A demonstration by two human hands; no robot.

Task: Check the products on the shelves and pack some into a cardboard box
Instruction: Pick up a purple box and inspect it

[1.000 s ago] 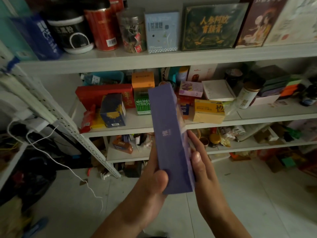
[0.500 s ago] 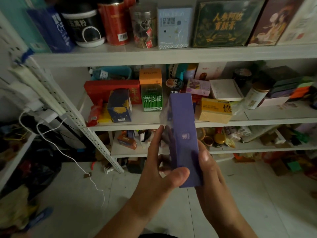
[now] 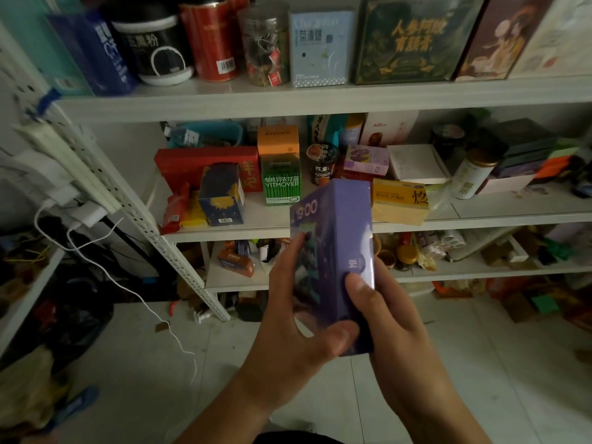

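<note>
I hold a tall purple box (image 3: 339,238) upright in front of the shelves, in both hands. Its printed face reads "19:00" near the top and is turned toward the left. My left hand (image 3: 298,318) grips the lower left side, thumb across the bottom edge and fingers up the printed face. From the right, my right hand (image 3: 381,315) wraps round it, thumb pressed on the narrow purple side. No cardboard packing box is in view.
White metal shelves (image 3: 320,97) hold many products: jars, a red tin (image 3: 213,40) and flat boxes on top; a green VITMOVER box (image 3: 281,179), a yellow box (image 3: 400,200) and a red box below. A power strip and white cable (image 3: 128,290) hang at left. Tiled floor lies below.
The purple box has been rotated between my hands, so its printed "19:00" face now shows beside the narrow side. Both hands have shifted their hold lower on it.
</note>
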